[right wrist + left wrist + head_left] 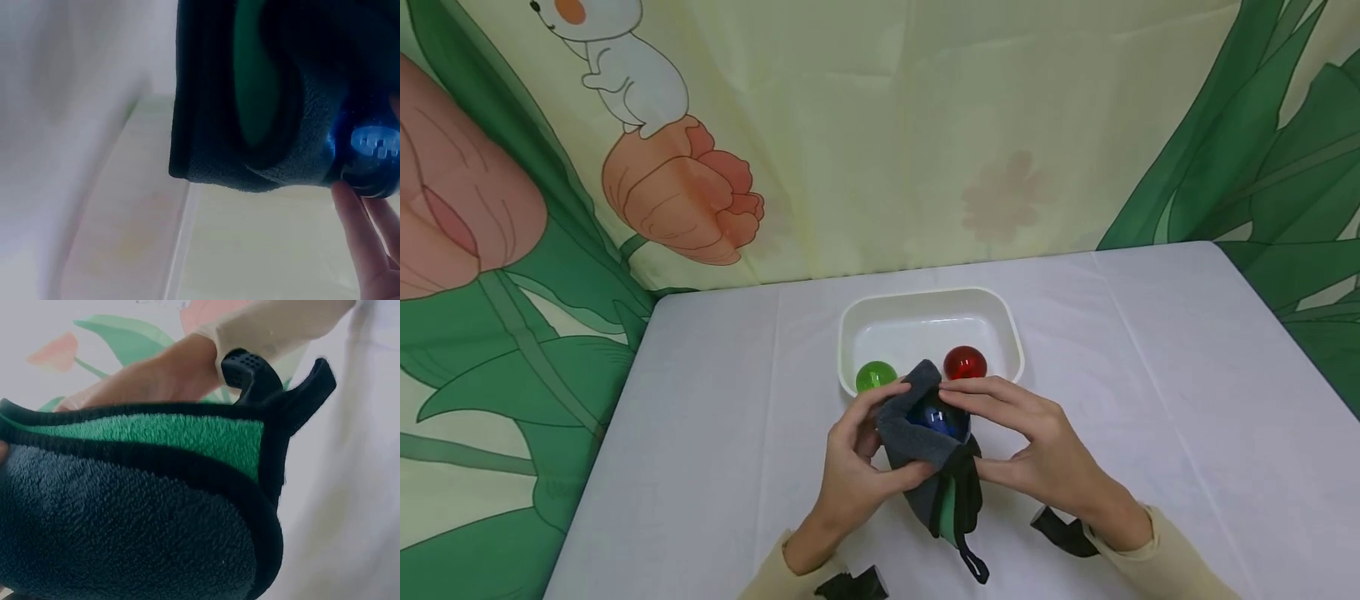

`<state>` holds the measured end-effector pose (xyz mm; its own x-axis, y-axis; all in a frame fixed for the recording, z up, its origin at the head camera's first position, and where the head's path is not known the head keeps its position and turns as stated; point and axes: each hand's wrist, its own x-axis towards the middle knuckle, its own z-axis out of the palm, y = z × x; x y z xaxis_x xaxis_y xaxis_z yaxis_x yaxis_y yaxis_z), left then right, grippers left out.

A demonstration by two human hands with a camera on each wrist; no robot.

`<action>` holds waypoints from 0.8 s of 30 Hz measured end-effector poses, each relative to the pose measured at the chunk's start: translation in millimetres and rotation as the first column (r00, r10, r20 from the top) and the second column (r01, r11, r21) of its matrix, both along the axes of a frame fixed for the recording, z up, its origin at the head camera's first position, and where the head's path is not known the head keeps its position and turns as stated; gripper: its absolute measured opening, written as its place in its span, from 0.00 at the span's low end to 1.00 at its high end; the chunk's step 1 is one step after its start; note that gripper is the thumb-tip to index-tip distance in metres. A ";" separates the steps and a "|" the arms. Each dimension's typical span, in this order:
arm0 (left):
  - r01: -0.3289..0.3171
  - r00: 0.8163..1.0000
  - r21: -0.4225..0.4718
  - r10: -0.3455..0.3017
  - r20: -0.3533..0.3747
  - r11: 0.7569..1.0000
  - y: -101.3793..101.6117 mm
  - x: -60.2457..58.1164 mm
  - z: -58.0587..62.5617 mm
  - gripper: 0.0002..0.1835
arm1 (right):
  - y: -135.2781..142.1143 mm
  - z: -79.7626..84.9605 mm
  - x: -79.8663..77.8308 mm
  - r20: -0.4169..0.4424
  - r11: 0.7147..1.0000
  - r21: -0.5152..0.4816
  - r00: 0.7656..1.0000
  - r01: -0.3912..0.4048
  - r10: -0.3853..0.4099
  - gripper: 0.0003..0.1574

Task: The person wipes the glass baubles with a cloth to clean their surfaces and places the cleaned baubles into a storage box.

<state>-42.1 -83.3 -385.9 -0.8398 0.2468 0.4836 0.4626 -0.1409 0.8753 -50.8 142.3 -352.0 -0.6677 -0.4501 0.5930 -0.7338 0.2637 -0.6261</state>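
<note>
A blue glossy ball (942,418) sits partly wrapped in a dark grey cloth (897,429) with black edging, a green inner side and a hanging loop. My left hand (856,477) grips the cloth from the left, thumb on the near side and fingers at the far side. From the right, my right hand (1048,437) holds the ball and cloth, its fingers over the ball's top and its thumb against the cloth. In the right wrist view, fingers (362,240) touch the blue ball (370,140). The left wrist view is mostly filled by the cloth (137,519).
A white tray (925,294) lies just beyond the hands, with a green ball (875,375) and a red ball (965,362) in it. White cloth covers the table (700,433). A printed curtain (880,150) hangs behind. Black straps (1063,533) circle the wrists.
</note>
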 end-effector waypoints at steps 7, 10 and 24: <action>-0.017 1.000 -0.014 0.017 0.013 1.000 -1.7 -0.7 -5.0 0.37 | 2.7 0.0 -5.2 0.009 1.000 -0.024 1.000 0.008 -0.008 0.32; -0.030 0.999 -0.007 0.030 0.043 1.000 -3.0 0.1 -8.5 0.37 | 4.4 1.5 -9.8 0.033 0.999 -0.047 0.999 -0.009 0.010 0.35; -0.072 0.978 0.007 0.069 0.196 0.997 -13.2 5.8 -23.2 0.38 | 3.5 -6.9 -46.8 0.128 0.984 0.055 0.976 0.170 -0.176 0.39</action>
<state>-36.3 -96.4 -409.1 -0.9335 0.1776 0.3116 0.2922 -0.1270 0.9479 -97.7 145.8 -358.9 -0.8090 -0.3440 0.4767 -0.5861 0.4085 -0.6998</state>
